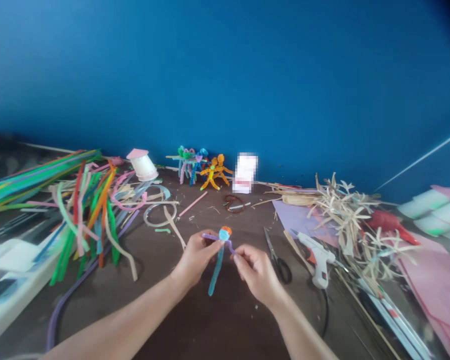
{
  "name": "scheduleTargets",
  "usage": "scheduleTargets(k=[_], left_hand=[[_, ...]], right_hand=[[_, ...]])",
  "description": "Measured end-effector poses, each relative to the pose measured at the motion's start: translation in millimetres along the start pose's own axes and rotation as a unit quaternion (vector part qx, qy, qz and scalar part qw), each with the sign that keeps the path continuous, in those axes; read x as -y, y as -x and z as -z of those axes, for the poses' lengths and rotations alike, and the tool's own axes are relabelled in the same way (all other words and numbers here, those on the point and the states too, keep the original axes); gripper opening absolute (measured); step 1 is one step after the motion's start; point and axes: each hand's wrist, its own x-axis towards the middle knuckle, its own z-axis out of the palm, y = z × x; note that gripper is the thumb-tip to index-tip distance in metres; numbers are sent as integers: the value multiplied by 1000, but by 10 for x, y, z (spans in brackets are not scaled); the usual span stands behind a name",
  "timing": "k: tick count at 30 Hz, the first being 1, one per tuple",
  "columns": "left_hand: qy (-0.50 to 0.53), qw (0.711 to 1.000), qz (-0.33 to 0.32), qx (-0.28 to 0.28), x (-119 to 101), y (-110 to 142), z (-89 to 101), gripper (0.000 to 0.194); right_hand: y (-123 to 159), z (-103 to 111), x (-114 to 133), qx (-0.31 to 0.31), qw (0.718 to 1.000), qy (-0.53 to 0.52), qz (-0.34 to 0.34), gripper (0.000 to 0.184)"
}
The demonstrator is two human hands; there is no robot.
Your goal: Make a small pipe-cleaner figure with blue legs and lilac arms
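Between my hands, above the dark tabletop, is a pipe-cleaner figure [225, 234] with a light blue and orange coiled top. A teal pipe-cleaner strip [216, 272] hangs from it, and purple pipe-cleaner arms stick out to both sides. My left hand [195, 257] pinches the figure near its coiled top and left purple arm. My right hand [255, 272] has thumb and forefinger closed on the bent end of the right purple arm [231, 247]. Beyond them, several finished pipe-cleaner figures [214, 172] stand by the wall.
On the left lie many coloured pipe cleaners [93, 215] and a roll of clear tape [160, 215]. Scissors [277, 260] and a glue gun [317, 257] rest to the right, near dried straw flowers [348, 210] and pink sheets [435, 280]. A small white-and-pink paper tower [143, 165] stands at the back.
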Motion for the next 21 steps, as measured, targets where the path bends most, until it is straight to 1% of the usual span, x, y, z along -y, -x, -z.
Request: scheduleTargets(k=[2, 5, 9, 11, 15, 17, 21], left_hand=[[45, 999, 21, 20, -17, -4, 3, 20], [101, 992, 56, 45, -27, -5, 1, 18], [166, 976, 129, 53, -22, -7, -10, 15], [190, 968, 150, 62, -20, -10, -14, 12], [209, 961, 148, 105, -5, -16, -10, 9], [209, 960, 149, 114, 5, -14, -7, 8], [186, 962, 146, 134, -1, 6, -12, 7]], right_hand=[[-13, 13, -18, -20, 1000, -5, -2, 20], [-42, 20, -74, -33, 999, -11, -1, 15], [-78, 21, -174, -62, 997, -52, -12, 15], [-88, 23, -204, -75, 995, -62, -11, 15], [-92, 27, -187, -61, 996, -66, -22, 13], [-90, 28, -159, -56, 996, -64, -29, 14], [-88, 20, -129, -67, 995, -65, -37, 16]])
